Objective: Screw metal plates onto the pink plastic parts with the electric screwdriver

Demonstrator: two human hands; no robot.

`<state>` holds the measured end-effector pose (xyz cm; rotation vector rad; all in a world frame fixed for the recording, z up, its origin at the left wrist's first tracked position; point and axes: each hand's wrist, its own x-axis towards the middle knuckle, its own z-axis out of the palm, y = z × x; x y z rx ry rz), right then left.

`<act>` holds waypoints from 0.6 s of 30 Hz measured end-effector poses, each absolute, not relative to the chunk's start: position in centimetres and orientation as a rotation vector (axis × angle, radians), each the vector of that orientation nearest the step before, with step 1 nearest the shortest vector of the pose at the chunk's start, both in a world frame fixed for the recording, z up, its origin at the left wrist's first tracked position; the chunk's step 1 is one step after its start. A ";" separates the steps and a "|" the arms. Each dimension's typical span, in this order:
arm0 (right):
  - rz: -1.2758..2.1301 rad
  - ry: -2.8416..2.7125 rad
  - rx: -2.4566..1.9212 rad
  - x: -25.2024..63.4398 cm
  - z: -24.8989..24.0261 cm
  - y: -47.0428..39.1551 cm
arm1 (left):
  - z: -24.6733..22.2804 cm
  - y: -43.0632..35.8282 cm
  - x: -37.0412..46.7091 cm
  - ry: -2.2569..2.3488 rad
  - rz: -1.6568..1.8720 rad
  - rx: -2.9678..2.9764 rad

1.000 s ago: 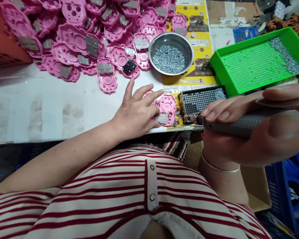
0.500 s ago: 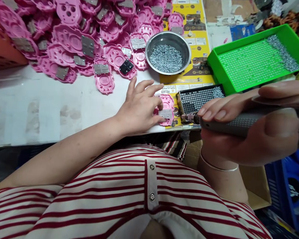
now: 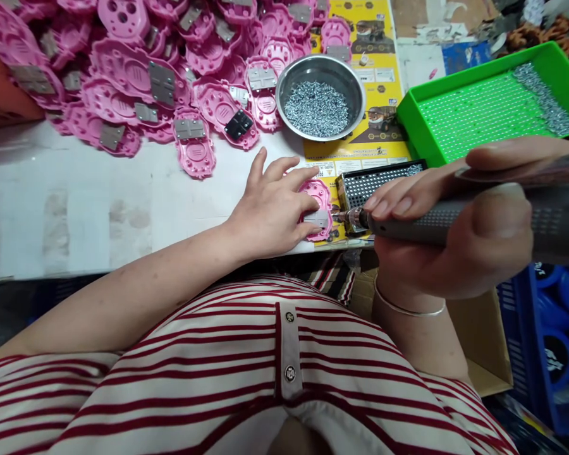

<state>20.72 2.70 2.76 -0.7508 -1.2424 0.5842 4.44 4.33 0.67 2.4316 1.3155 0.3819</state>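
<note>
Thumb and index finger of my left hand (image 3: 270,212) press on a pink plastic shell (image 3: 320,191) at the table's front edge, the other fingers spread. A grey metal plate (image 3: 317,219) sits in this shell, partly under the fingertips. My right hand (image 3: 431,265) is wrapped round a grey electric screwdriver (image 3: 417,224), held almost level in the view. Its bit points left and ends close to the plate's right side; I cannot tell whether it touches. Just behind the bit lies a small black tray (image 3: 377,183) of screws, partly hidden by my right fingers.
A steel bowl (image 3: 320,129) of small screws stands beyond my left hand. Many pink shells with metal plates (image 3: 189,129) are heaped at the back left, beside an orange basket (image 3: 4,95). A green tray (image 3: 474,120) holds more screws. Blue crate (image 3: 526,341) stands lower right.
My right hand has brought the screwdriver left, its bit closer to the pink shell. My left hand stays on the shell. The view has shifted slightly.
</note>
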 end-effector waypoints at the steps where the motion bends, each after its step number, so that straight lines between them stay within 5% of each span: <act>1: 0.580 -1.245 -0.759 20.7 2.7 2.7 | 0.6 4.2 4.5 1.315 0.385 2.445; 18: 0.526 -1.266 -0.770 20.5 2.4 3.1 | 0.6 3.5 5.0 1.339 0.386 2.476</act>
